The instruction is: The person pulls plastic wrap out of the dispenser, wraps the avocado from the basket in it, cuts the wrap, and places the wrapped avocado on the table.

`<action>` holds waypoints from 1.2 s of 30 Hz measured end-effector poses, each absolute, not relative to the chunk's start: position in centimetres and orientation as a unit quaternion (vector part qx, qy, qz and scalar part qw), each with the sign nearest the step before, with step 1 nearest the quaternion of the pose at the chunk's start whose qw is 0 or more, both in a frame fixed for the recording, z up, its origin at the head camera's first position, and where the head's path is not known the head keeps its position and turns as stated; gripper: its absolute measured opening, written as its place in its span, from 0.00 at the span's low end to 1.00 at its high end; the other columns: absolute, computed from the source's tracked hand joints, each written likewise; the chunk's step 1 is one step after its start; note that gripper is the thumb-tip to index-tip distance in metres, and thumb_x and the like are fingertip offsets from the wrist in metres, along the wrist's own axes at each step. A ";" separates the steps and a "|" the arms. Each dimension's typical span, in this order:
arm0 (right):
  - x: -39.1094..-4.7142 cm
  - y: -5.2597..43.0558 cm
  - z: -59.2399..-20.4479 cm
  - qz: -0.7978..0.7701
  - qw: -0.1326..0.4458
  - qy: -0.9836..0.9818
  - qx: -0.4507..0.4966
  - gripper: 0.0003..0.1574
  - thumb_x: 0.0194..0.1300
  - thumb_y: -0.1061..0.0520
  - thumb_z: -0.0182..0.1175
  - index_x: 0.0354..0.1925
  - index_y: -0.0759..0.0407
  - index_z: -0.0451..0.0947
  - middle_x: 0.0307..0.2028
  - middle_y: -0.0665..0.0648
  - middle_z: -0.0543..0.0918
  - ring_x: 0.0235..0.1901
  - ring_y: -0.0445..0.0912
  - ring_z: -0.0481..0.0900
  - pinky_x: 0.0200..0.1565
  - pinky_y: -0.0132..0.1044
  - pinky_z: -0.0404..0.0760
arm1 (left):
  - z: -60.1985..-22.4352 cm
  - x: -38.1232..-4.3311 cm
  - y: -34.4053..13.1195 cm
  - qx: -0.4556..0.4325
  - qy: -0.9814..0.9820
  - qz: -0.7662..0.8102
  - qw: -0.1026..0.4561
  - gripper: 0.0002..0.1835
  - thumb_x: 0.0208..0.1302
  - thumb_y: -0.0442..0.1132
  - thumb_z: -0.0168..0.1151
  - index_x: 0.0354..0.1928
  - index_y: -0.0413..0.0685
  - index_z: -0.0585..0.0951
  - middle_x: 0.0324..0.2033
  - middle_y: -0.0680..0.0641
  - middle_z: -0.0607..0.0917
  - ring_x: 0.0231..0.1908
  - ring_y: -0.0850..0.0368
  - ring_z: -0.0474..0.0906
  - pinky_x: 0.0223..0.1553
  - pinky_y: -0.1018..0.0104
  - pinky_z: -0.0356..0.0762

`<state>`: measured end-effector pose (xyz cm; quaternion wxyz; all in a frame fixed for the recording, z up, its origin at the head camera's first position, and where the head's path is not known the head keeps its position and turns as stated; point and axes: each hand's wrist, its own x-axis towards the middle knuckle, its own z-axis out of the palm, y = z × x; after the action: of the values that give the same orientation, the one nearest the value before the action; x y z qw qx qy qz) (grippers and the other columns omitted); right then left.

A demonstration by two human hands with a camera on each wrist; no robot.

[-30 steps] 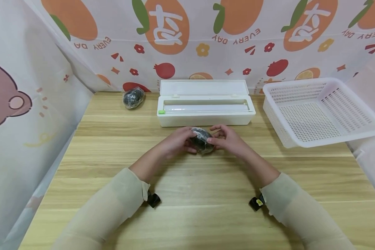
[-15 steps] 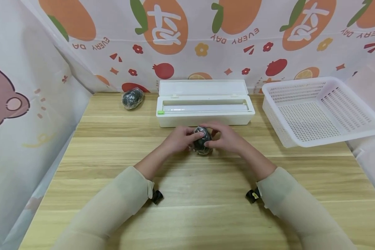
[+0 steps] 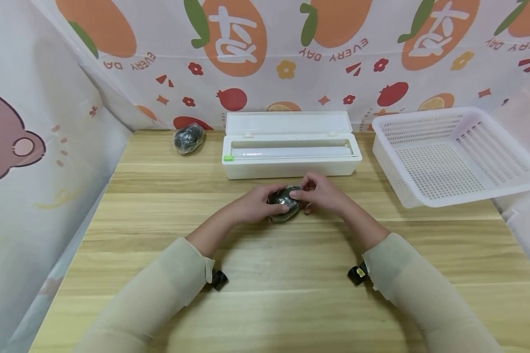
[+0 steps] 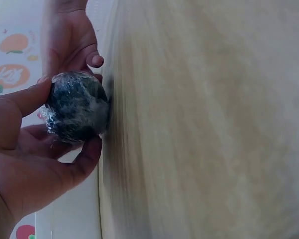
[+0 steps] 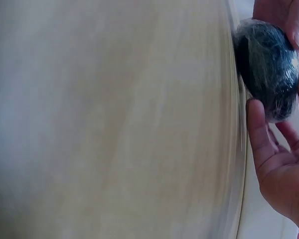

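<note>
A dark oval fruit that looks like an avocado (image 3: 286, 198), wrapped in crinkled cling film, is low over the wooden table in front of the white box. My left hand (image 3: 258, 203) grips it from the left, thumb on the near side and fingers on the far side. On the right end, my right hand (image 3: 319, 195) pinches it with the thumb on top and the fingers curled behind. In the left wrist view, the film on the avocado (image 4: 77, 107) is bunched and shiny. The right wrist view shows the avocado (image 5: 269, 69) between both hands.
A lidded white cling film box (image 3: 291, 166) stands open behind my hands, a roll inside and a green slider at its left. Another wrapped dark avocado (image 3: 189, 138) lies at the back left. A white plastic basket (image 3: 459, 201) sits at the right; a printed curtain hangs behind.
My hands have turned the wrapped avocado about in place, shifting their fingers around it. It now lies slantwise, with my left thumb lower on its near side. The box and basket stay put.
</note>
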<state>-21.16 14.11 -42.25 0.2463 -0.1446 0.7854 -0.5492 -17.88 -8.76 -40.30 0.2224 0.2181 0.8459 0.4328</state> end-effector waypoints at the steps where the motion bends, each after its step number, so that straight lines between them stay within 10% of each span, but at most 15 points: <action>1: -21.2 14.2 -42.3 -0.549 0.243 0.786 -0.148 0.23 0.64 0.48 0.67 0.41 0.63 0.69 0.36 0.65 0.82 0.29 0.55 0.84 0.31 0.49 0.86 | -40.3 -17.9 -8.9 0.218 0.844 0.435 0.224 0.34 0.68 0.47 0.63 0.72 0.45 0.66 0.65 0.43 0.73 0.63 0.51 0.70 0.64 0.54 0.69; 9: -21.5 14.5 -42.4 -0.559 0.237 0.785 -0.126 0.21 0.69 0.47 0.61 0.34 0.65 0.72 0.29 0.61 0.82 0.25 0.50 0.83 0.31 0.44 0.86 | -40.5 -17.9 -9.0 0.209 0.820 0.471 0.249 0.30 0.71 0.43 0.58 0.72 0.45 0.65 0.68 0.42 0.70 0.67 0.47 0.65 0.70 0.50 0.60; 16: -21.0 14.8 -41.7 -0.486 0.211 0.819 -0.220 0.29 0.65 0.43 0.65 0.61 0.50 0.77 0.54 0.55 0.81 0.35 0.50 0.82 0.35 0.44 0.84 | -40.5 -17.9 -8.8 0.193 0.811 0.485 0.264 0.31 0.71 0.43 0.56 0.73 0.46 0.63 0.70 0.42 0.66 0.70 0.46 0.61 0.72 0.48 0.56; 23: -20.9 15.0 -41.8 -0.457 0.207 0.830 -0.243 0.31 0.57 0.46 0.73 0.59 0.46 0.81 0.58 0.50 0.81 0.52 0.45 0.80 0.50 0.41 0.81 | -40.7 -18.1 -9.1 0.133 0.780 0.552 0.262 0.38 0.63 0.40 0.68 0.72 0.39 0.63 0.70 0.43 0.69 0.70 0.50 0.64 0.70 0.57 0.61; 36: -21.1 14.9 -41.8 -0.552 0.237 0.776 -0.193 0.19 0.67 0.60 0.62 0.56 0.54 0.83 0.62 0.49 0.78 0.66 0.44 0.71 0.66 0.44 0.70 | -41.1 -18.2 -9.3 0.059 0.726 0.642 0.239 0.24 0.62 0.28 0.65 0.61 0.38 0.77 0.59 0.40 0.80 0.61 0.51 0.76 0.55 0.66 0.78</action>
<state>-21.05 14.92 -41.83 0.2367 -0.1935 0.7756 -0.5522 -18.21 -9.28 -41.14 0.2393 0.0589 0.7256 0.6425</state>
